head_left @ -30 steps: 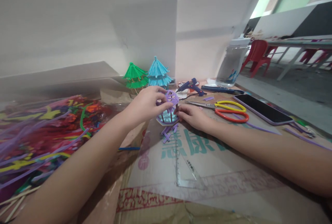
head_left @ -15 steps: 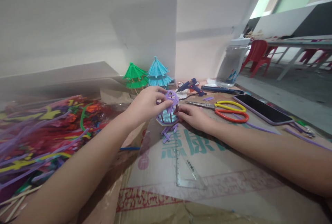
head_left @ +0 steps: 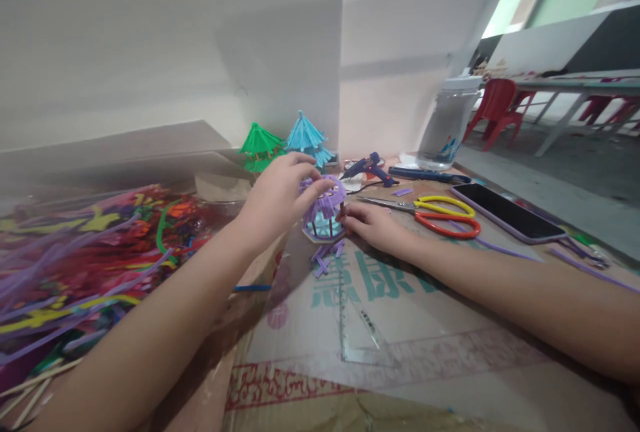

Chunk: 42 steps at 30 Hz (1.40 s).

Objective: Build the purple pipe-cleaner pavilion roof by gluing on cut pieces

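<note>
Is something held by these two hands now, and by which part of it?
The right hand seems to hold the model at its right side, near a brown post. The left hand is at its purple roof; whether it grips cannot be told.

"What's on the table (head_left: 205, 389)?"

"From far away, I see a big cardboard sheet (head_left: 440, 315) in front of the scissors (head_left: 419, 207). A phone (head_left: 507, 212) lies right of them. A blue glue gun (head_left: 369, 167) and a water bottle (head_left: 447, 127) are behind them."

"And left of them?"

"I see a little purple hut (head_left: 325, 211). Left and in front, there are purple bits (head_left: 321, 262), a clear ruler (head_left: 344, 333) and, farthest over, a blue stick (head_left: 253, 288)."
</note>
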Tool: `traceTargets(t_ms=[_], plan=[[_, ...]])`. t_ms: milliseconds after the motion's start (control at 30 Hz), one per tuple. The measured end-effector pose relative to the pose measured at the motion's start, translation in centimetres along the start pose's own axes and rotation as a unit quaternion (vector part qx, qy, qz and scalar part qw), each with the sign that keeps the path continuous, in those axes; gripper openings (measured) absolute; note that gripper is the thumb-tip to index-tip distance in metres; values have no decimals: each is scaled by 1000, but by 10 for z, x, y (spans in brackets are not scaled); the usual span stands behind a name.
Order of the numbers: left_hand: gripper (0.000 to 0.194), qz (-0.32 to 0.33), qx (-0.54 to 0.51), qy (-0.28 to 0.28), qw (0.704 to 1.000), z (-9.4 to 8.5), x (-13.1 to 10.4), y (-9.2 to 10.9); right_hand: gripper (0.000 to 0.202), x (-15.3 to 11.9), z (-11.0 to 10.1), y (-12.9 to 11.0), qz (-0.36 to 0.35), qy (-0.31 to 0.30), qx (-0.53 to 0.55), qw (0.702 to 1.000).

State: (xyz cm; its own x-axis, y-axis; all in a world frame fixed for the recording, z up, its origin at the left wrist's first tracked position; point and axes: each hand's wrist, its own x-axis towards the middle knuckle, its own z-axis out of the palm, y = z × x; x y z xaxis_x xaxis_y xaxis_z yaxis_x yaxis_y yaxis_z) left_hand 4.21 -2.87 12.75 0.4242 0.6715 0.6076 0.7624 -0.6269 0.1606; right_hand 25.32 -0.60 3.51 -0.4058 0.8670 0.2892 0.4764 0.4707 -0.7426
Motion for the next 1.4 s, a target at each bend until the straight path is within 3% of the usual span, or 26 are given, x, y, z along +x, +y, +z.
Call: traceTargets(t_ms=[167, 300, 400, 533, 633, 733, 833, 900, 1133, 1400], plan=[[37, -66, 22, 49, 996, -23, 7, -11, 14, 0, 0, 2, 18, 15, -14, 1000], [26, -135, -68, 49, 987, -26, 5, -32, 13, 1, 0, 6, 18, 26, -21, 999], [20, -191, -111, 53, 974, -9, -15, -53, 13, 3, 1, 9, 18, 33, -23, 999], [19, -245, -139, 32, 959, 35, -57, -74, 13, 4, 3, 12, 17, 42, -26, 999], [19, -216, -152, -6, 964, 62, -79, -77, 11, 5, 3, 11, 14, 41, -33, 998], [27, -151, -137, -15, 979, 72, -83, -70, 12, 5, 0, 10, 16, 40, -39, 998], [22, -55, -83, -32, 994, 70, -81, -61, 12, 5, -1, 10, 19, 40, -42, 998], [20, -25, -56, -56, 997, 68, -80, -58, 14, 5, -1, 11, 21, 39, -41, 998], [18, -31, -19, -62, 997, 72, -80, -65, 24, 3, -1, 7, 21, 15, -34, 999], [22, 51, -18, -70, 996, 68, -82, -59, 27, 6, -4, 11, -2, 7, -26, 1000]])
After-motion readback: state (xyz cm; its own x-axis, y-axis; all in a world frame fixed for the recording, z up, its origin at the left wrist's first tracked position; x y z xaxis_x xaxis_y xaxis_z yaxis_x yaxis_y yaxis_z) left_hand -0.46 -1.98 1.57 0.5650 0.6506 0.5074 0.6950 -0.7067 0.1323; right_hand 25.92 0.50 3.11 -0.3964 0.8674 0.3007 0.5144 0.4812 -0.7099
